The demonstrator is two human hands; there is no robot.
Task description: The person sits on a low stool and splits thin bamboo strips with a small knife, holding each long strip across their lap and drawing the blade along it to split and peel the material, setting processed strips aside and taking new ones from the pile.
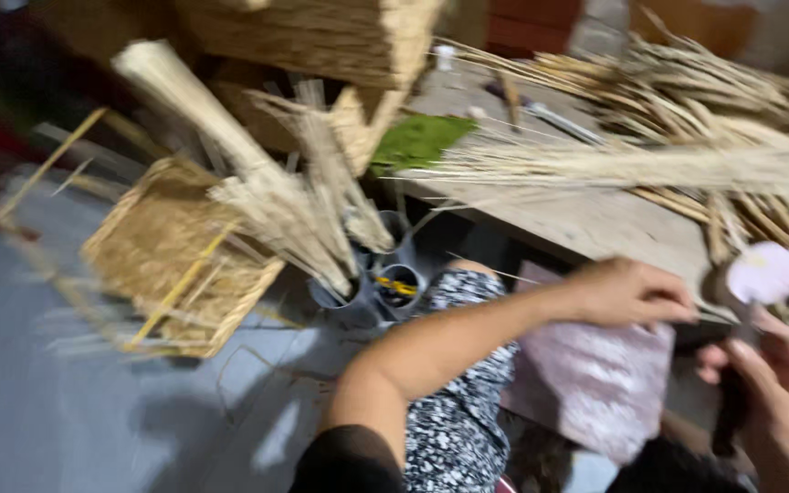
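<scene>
The picture is motion-blurred. My left hand (627,292) reaches right across my body to the front edge of a wooden table (595,224), fingers drawn together near thin straw stalks; whether it grips any is unclear. Just under it hangs a pinkish mottled cloth (595,379). At the right edge, my right hand (778,402) is closed around a dark handle (731,415). A pale pink round piece (764,272) sits just above that hand; I cannot tell if it belongs to the handle.
Long straw bundles (687,164) and a reed pile (723,91) lie on the table, beside a green sheet (417,141). Grey tubes (372,292) on the floor hold upright straw bunches (276,201). A woven straw panel (171,260) leans at left.
</scene>
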